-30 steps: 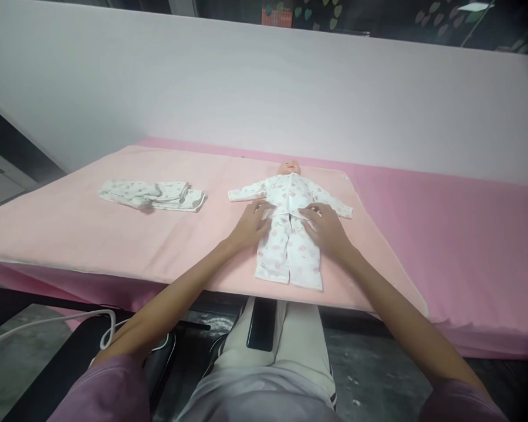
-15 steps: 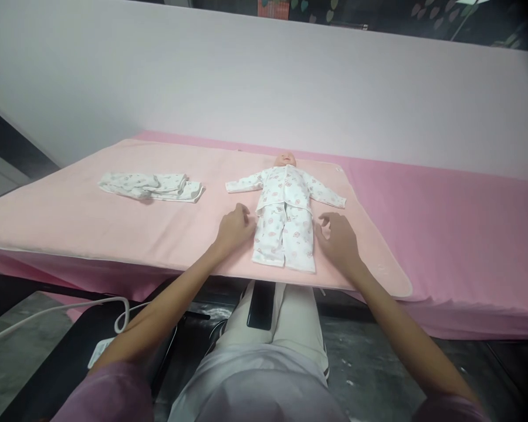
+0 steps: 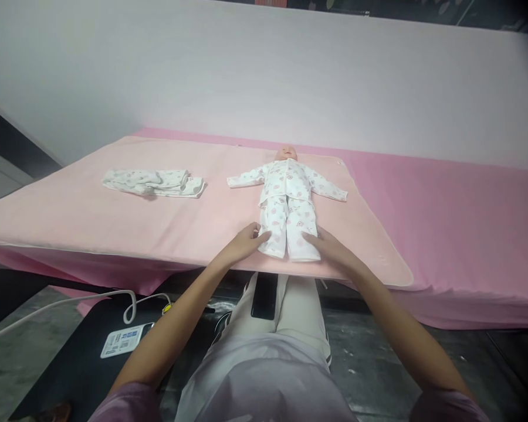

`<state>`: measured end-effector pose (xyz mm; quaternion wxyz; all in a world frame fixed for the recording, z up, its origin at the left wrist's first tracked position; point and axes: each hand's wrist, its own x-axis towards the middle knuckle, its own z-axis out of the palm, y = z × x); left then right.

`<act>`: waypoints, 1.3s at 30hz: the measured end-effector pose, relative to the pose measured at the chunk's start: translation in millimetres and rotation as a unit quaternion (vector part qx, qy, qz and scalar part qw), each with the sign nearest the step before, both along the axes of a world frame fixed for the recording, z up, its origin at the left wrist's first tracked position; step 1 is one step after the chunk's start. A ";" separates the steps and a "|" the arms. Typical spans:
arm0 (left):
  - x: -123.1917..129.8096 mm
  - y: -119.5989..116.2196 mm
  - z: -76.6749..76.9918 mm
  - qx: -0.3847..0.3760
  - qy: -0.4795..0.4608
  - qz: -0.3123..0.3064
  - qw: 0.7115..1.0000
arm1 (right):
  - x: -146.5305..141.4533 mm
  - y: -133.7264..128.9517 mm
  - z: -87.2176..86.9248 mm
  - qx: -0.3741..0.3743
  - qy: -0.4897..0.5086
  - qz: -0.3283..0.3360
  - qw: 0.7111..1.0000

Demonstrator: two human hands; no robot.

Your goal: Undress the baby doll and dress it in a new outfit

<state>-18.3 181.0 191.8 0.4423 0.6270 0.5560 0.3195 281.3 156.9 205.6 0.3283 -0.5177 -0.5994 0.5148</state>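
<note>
A baby doll (image 3: 287,153) lies on its back on a peach pad, its sleeves spread out to both sides. It wears a white printed baby top (image 3: 286,177) and matching baby pants (image 3: 302,220). My left hand (image 3: 246,241) grips the pants at the outer edge of the left leg, thumb on top. On the other leg, my right hand (image 3: 328,245) grips the outer edge the same way. The fingers of both hands are partly hidden beside or under the cloth. Left of the doll lies a folded white printed garment (image 3: 156,182).
The peach pad (image 3: 193,228) covers much of a table with a pink cloth (image 3: 444,228). A pale wall panel (image 3: 264,76) rises behind. On my lap lies a black phone (image 3: 264,298). A white cable (image 3: 61,308) and a labelled card (image 3: 122,341) are at lower left.
Both hands have moved toward me and inward from beside the pants onto the lower legs, thumbs now on the cloth. The pants legs look slightly drawn in. The view has tilted down slightly.
</note>
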 end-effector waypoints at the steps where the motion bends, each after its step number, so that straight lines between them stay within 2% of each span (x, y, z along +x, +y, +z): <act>1: -2.1 -2.1 -0.4 -0.020 -0.019 -0.005 1.000 | 1.9 -0.6 0.8 -0.024 0.039 -0.006 0.999; 2: -3.8 -4.4 -0.9 -0.036 -0.034 -0.002 0.999 | 4.2 -1.0 0.4 -0.043 0.061 -0.017 0.997; 4: -5.6 -9.4 -1.9 -0.039 -0.020 0.012 0.999 | 9.5 -2.4 -3.6 -0.046 0.042 -0.046 0.997; 7: -5.0 -18.8 -3.9 0.023 0.107 0.024 0.994 | 16.2 -7.6 -13.8 0.035 -0.116 -0.071 0.990; 9: -4.0 -26.6 -6.0 0.073 0.179 0.024 0.981 | 18.6 -13.7 -19.7 0.105 -0.236 -0.093 0.961; 11: -4.2 -35.4 -8.6 0.099 0.207 0.017 0.973 | 20.3 -21.6 -23.1 0.139 -0.294 -0.107 0.940; 16: -12.6 -61.5 -12.2 0.118 0.208 -0.002 0.971 | 29.0 -45.3 -24.6 0.100 -0.265 -0.082 0.956; 19: -15.8 -79.2 -11.1 0.160 0.256 0.016 0.953 | 34.8 -61.1 -25.0 0.090 -0.259 -0.084 0.958; 21: -13.8 -90.3 -10.8 0.216 0.307 0.053 0.926 | 34.0 -71.3 -27.1 0.128 -0.291 -0.114 0.941; 23: -7.9 -98.7 -12.8 0.283 0.324 0.077 0.900 | 27.7 -79.9 -31.2 0.221 -0.336 -0.156 0.902; 24: -3.9 -101.5 -15.0 0.313 0.317 0.067 0.893 | 22.7 -83.0 -33.9 0.275 -0.349 -0.157 0.882; 25: 0.2 -103.0 -18.2 0.338 0.306 0.042 0.889 | 17.1 -85.1 -37.2 0.325 -0.352 -0.139 0.867; 27: 7.6 -103.1 -26.8 0.368 0.289 -0.037 0.883 | 5.7 -86.6 -44.5 0.388 -0.346 -0.058 0.853; 30: 12.8 -98.9 -39.9 0.376 0.311 -0.115 0.865 | -5.2 -83.9 -55.2 0.400 -0.351 0.032 0.846; 35: 11.1 -95.5 -47.7 0.381 0.356 -0.135 0.843 | -8.1 -79.3 -62.2 0.397 -0.370 0.053 0.838; 39: 10.0 -104.6 -49.1 0.390 0.359 -0.141 0.836 | -10.6 -84.7 -63.7 0.397 -0.358 0.086 0.841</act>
